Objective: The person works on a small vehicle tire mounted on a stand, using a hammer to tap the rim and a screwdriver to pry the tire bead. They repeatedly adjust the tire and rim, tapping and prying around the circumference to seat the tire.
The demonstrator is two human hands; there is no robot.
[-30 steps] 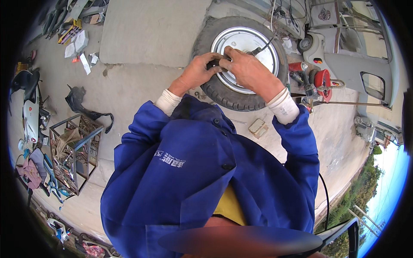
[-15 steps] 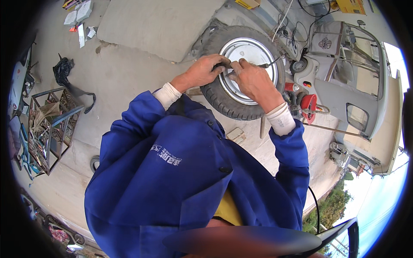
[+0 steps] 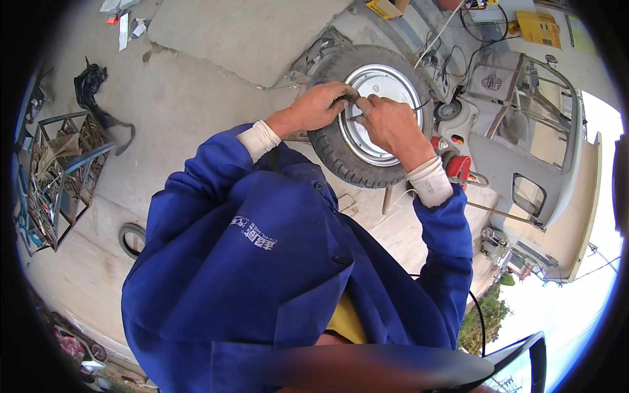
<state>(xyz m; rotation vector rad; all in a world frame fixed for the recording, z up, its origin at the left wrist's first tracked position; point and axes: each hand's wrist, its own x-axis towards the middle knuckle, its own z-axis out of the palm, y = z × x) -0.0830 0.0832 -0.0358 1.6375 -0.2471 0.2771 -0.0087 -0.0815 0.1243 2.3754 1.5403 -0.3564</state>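
Observation:
A wheel with a black treaded tyre (image 3: 350,167) and a silver rim, with a white hub (image 3: 390,92), lies in front of me. My left hand (image 3: 314,105) is closed on a small dark piece (image 3: 348,99) over the rim's left part; what it is I cannot make out. My right hand (image 3: 386,121) is right beside it over the hub, fingers bent and pinched at that piece, its tips partly hidden. A dark cable (image 3: 420,107) runs out from the hub toward the right.
A grey three-wheeled vehicle (image 3: 491,157) stands at the right, with a red container (image 3: 458,167) near the tyre. A metal crate of tools (image 3: 65,177), a loose tyre (image 3: 132,241) and a black bag (image 3: 90,88) lie at the left. Cardboard boxes (image 3: 386,8) are at the top.
My view has shifted, so more of the vehicle and boxes shows. My right fingers have curled lower over the hub, and my left hand stays at the dark piece.

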